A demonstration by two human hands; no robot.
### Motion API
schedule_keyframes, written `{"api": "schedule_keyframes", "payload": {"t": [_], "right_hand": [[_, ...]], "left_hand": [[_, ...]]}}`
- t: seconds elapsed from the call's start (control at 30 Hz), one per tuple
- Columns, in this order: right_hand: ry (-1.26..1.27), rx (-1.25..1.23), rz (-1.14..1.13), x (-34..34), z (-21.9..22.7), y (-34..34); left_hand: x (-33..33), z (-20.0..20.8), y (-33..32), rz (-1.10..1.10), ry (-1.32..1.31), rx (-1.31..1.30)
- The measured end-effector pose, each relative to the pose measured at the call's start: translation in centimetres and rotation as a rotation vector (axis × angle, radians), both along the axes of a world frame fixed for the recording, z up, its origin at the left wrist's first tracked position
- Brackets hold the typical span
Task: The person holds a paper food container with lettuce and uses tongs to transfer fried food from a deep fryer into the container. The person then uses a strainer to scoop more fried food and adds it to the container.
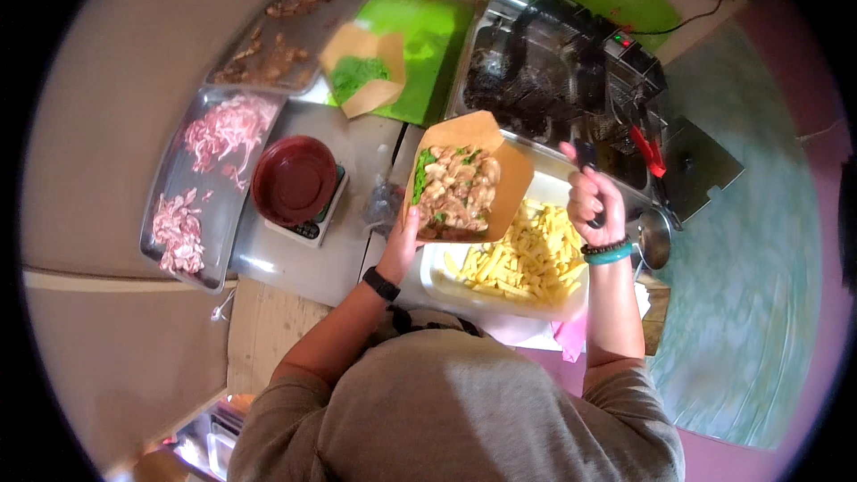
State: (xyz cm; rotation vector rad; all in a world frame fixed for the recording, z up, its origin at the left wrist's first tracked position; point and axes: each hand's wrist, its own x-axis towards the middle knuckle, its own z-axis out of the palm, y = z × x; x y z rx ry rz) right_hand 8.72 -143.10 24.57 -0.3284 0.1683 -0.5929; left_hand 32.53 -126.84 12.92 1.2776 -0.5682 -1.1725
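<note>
My left hand [403, 245] grips the lower left side of an open brown paper food box [513, 170]. Inside it lie browned meat pieces [460, 186] flecked with green, and leafy greens show along the left edge. The box is lifted and partly covers a white tub [437, 281] of pale cut potato fries [527, 263]. Right of the box, my right hand [596, 205] is raised with its fingers wrapped round a black handle [585, 156]. What the handle belongs to cannot be made out.
A twin fryer [536, 62] with dark oil stands beyond, with red-handled tongs [647, 152] at its right. Leftward, a red-brown bowl [295, 180] sits on a scale [308, 230], near trays of raw meat [228, 129] and cooked meat [268, 58]. Another paper box [384, 94] holds greens.
</note>
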Motion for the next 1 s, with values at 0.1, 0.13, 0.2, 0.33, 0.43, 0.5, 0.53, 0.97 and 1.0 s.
{"api": "schedule_keyframes", "payload": {"t": [0.1, 0.13, 0.2, 0.33, 0.43, 0.5, 0.53, 0.97, 1.0], "right_hand": [[0.133, -0.071, 0.026, 1.0, -0.5, -1.1], [0.218, -0.127, -0.025, 1.2, -1.1, -0.8], [0.365, -0.345, -0.080, 2.3, -1.3, 1.3], [0.503, -0.444, -0.145, 2.1, -3.3, 3.7], [0.582, -0.539, -0.199, 1.2, -4.4, 5.1], [0.694, -0.672, -0.240, 1.0, -4.7, 6.4], [0.771, -0.743, -0.270, 0.8, -5.0, 7.0], [1.326, -1.321, -0.605, -0.5, -9.3, 10.4], [1.302, -1.274, -0.595, -0.5, -9.2, 10.4]], "left_hand": [[-0.3, 0.9, 0.2, 0.016, -0.019, 0.064], [-0.4, 1.4, 0.2, 0.009, -0.018, 0.080], [-0.1, 1.8, 0.6, -0.018, -0.024, 0.085], [0.1, 0.6, 0.5, 0.012, 0.029, 0.023], [-0.2, 1.8, 0.3, 0.005, 0.009, 0.057], [0.0, 1.2, 0.3, -0.010, -0.012, 0.070], [0.0, 1.0, 0.3, -0.006, -0.011, 0.054], [-0.2, -0.2, -0.1, 0.002, -0.040, -0.004], [0.0, -0.6, -0.2, 0.003, -0.047, -0.021]]}}
